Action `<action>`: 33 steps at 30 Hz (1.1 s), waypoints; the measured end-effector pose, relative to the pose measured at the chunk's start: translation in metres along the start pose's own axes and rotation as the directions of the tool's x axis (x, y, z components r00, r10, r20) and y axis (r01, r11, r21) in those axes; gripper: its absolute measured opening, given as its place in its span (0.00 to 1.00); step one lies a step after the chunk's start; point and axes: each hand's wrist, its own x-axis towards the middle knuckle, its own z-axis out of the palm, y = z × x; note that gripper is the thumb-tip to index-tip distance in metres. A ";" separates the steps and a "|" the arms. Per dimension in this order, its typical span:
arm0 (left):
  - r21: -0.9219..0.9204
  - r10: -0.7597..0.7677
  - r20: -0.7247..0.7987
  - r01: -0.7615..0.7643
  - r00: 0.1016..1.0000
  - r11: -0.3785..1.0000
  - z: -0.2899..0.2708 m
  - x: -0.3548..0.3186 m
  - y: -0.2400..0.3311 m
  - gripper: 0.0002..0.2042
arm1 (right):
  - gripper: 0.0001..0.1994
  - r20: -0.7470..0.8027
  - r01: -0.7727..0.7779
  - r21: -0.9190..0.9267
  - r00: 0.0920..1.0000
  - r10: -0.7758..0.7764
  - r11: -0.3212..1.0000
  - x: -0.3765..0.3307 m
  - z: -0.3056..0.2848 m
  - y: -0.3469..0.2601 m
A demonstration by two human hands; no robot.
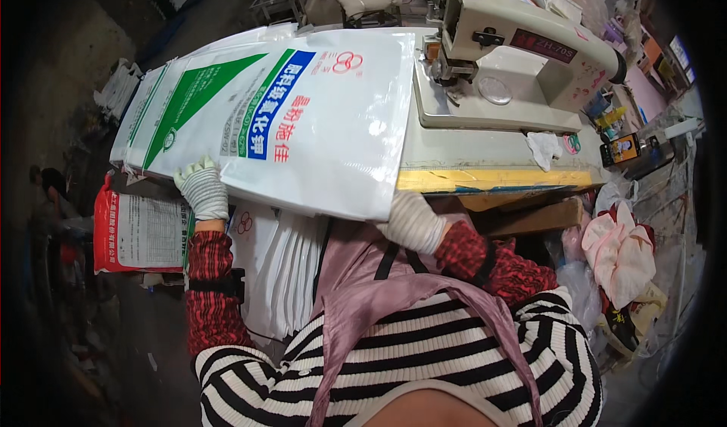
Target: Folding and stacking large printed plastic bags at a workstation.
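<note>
A large white woven sack (333,124) with green, blue and red print lies flat across the work table, apparently on top of other sacks. At its near edge, toward the left, is my left hand (203,188) in a pale knitted glove, closed on the edge. My right hand (415,222), gloved the same way, grips the near right corner; its fingertips are partly hidden by the sack. Just beyond that right end stands a cream sewing machine (522,56), with its needle area (454,71) apart from the sack.
Folded white sacks (280,268) hang or stand below the table edge, by my lap. A red and white filled sack (140,230) sits at the left. Yellow tape (492,179) runs along the table's front edge. A phone (621,150) and a pink-white cloth bundle (619,256) are at the right.
</note>
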 end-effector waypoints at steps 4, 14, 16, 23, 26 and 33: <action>-0.048 0.027 0.183 -0.019 0.983 0.999 0.047 -0.022 -0.018 0.15 | 0.05 -0.118 0.438 -0.158 0.882 -0.457 0.885 0.009 -0.005 -0.053; -0.062 0.247 0.718 0.414 0.650 -0.908 -0.030 -0.103 0.050 0.34 | 0.10 0.426 0.352 -0.157 0.867 -0.258 0.923 0.019 -0.052 -0.093; 0.213 0.497 0.352 0.450 0.793 -0.868 -0.041 -0.135 0.071 0.40 | 0.15 0.086 0.483 -0.141 0.875 -0.476 0.864 0.022 -0.048 -0.098; 0.107 0.518 0.633 0.598 0.575 -0.794 -0.090 -0.158 0.131 0.27 | 0.21 0.200 0.331 0.089 0.918 -0.342 0.939 0.010 0.015 -0.034; 0.165 0.489 0.709 0.554 0.508 -0.816 -0.116 -0.146 0.123 0.22 | 0.13 -0.128 0.325 0.203 0.944 -0.304 0.924 -0.004 -0.002 0.003; 0.114 0.456 0.761 0.597 0.461 -0.794 -0.139 -0.128 0.133 0.30 | 0.32 0.008 -0.190 -0.408 0.977 0.212 0.893 0.027 0.033 0.073</action>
